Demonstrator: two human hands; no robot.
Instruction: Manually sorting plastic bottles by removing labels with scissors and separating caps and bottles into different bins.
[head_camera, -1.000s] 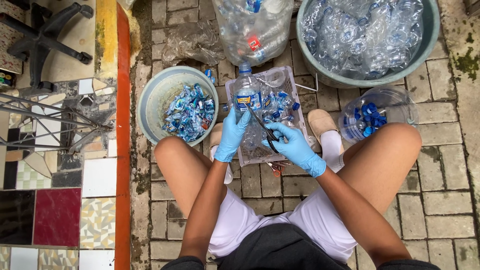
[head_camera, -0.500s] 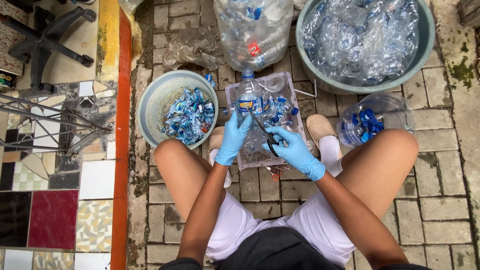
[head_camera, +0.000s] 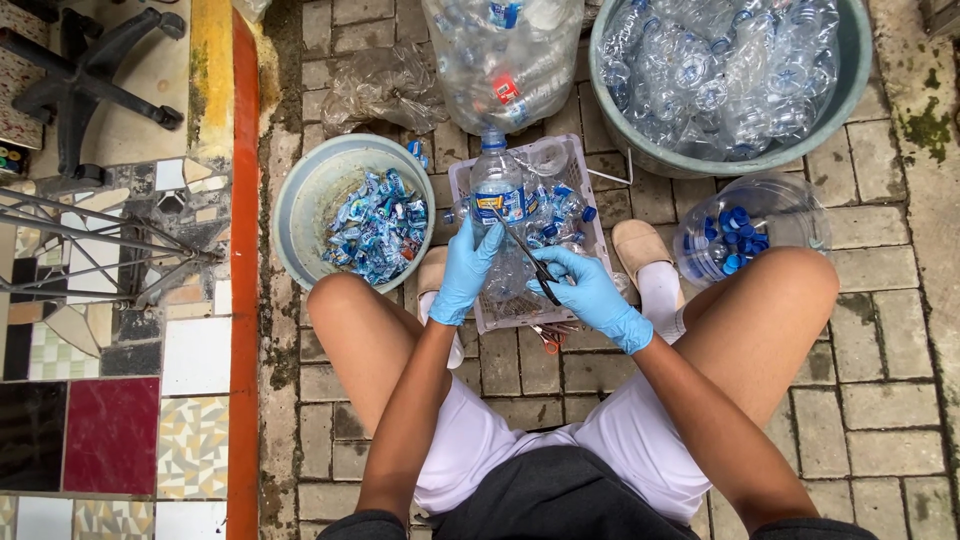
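I sit over a white plastic basket (head_camera: 590, 195) that holds several clear bottles. My left hand (head_camera: 464, 270), in a blue glove, grips an upright clear plastic bottle (head_camera: 497, 190) with a blue label and blue cap. My right hand (head_camera: 590, 292), also gloved, holds a thin dark blade (head_camera: 522, 250) whose tip rests against the bottle's label. The lower part of the bottle is hidden behind my left hand.
A grey bucket (head_camera: 300, 195) with torn blue labels stands at the left. A large tub (head_camera: 850, 90) of clear bottles sits at the back right, a clear bag of bottles (head_camera: 500, 60) behind the basket, and a clear container (head_camera: 770, 205) with blue caps by my right knee. Orange-handled scissors (head_camera: 548, 338) lie below the basket.
Both hands keep their hold on the bottle and the blade, with only small shifts. The view has tilted slightly.
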